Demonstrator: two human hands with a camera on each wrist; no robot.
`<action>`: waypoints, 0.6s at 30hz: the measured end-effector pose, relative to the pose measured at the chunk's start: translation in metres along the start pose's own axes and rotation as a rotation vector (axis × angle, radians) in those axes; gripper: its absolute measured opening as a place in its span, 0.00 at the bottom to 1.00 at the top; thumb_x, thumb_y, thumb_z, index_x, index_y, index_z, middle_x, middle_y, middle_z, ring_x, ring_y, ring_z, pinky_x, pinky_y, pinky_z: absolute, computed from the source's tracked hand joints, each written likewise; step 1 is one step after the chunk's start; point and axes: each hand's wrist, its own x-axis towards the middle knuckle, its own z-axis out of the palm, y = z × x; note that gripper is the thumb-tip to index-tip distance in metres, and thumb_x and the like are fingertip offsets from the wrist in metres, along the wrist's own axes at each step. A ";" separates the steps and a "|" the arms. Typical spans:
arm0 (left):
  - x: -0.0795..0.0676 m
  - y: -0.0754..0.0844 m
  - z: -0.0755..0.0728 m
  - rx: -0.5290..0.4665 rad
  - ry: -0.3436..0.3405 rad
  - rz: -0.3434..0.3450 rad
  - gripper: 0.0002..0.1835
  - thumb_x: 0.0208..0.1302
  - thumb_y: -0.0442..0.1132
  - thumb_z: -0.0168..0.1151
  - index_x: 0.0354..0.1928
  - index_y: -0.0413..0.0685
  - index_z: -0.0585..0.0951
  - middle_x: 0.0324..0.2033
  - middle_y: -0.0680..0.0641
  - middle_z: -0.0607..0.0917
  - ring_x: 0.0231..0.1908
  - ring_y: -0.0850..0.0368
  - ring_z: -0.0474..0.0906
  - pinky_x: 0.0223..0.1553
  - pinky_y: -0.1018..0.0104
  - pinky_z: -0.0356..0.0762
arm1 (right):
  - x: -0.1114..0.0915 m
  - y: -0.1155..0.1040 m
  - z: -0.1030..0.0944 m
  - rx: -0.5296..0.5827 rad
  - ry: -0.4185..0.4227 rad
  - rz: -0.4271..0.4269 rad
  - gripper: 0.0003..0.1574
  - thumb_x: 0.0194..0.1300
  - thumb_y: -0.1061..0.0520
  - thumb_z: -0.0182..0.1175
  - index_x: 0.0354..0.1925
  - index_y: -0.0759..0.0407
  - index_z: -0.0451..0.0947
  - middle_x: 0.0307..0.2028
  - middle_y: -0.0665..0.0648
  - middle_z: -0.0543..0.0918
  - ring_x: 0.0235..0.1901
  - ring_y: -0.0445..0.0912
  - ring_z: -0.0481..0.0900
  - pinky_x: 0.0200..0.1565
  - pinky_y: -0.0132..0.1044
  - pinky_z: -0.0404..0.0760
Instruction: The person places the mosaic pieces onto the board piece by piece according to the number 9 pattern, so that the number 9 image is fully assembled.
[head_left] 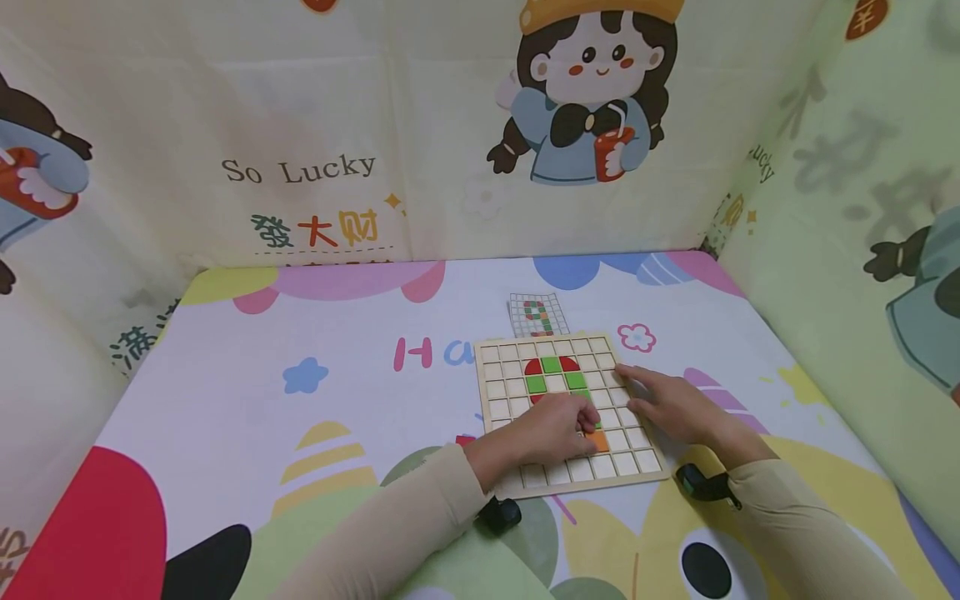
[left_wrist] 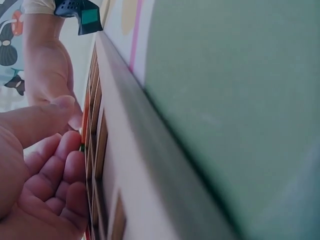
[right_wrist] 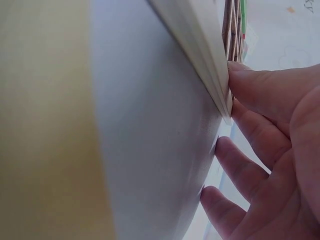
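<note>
A wooden grid board [head_left: 551,482] with square cells lies on the table, holding red, green [head_left: 551,365] and orange tiles. My left hand [head_left: 546,429] is over its lower middle, thumb and fingertips close to an orange tile [head_left: 599,440] in a cell. In the left wrist view, the left fingers [left_wrist: 74,162] are loosely curled with a gap to the thumb, and nothing shows between them. My right hand [head_left: 678,404] holds the board's right edge; in the right wrist view its thumb [right_wrist: 250,82] lies on the edge and the index finger beside it. The left hand hides several cells.
Behind the board lies a small paper card [head_left: 558,315] printed with a coloured grid pattern. Something red [head_left: 464,439] shows beside the left forearm. A patterned cloth [head_left: 337,433] covers the table, and printed curtains [head_left: 450,125] stand at the back and sides.
</note>
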 end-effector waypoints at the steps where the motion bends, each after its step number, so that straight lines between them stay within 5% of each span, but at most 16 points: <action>1: 0.000 0.000 -0.001 -0.006 -0.007 0.004 0.14 0.61 0.38 0.72 0.47 0.46 0.82 0.35 0.61 0.82 0.37 0.71 0.74 0.44 0.78 0.72 | 0.000 0.000 0.000 0.000 0.001 0.003 0.34 0.70 0.58 0.61 0.70 0.66 0.66 0.64 0.72 0.72 0.62 0.69 0.70 0.59 0.64 0.68; 11: -0.006 -0.001 -0.014 -0.022 -0.061 -0.004 0.16 0.62 0.41 0.72 0.51 0.47 0.81 0.39 0.60 0.82 0.39 0.69 0.75 0.46 0.77 0.73 | 0.000 -0.002 0.000 0.010 -0.008 0.021 0.35 0.70 0.58 0.61 0.71 0.65 0.65 0.65 0.73 0.71 0.63 0.69 0.69 0.60 0.65 0.67; 18: -0.017 0.000 -0.027 -0.019 -0.064 -0.013 0.22 0.62 0.42 0.72 0.58 0.48 0.80 0.47 0.60 0.84 0.50 0.68 0.77 0.53 0.75 0.72 | 0.000 -0.002 -0.001 0.007 -0.010 0.018 0.35 0.70 0.58 0.61 0.71 0.65 0.65 0.65 0.73 0.71 0.63 0.69 0.69 0.60 0.65 0.67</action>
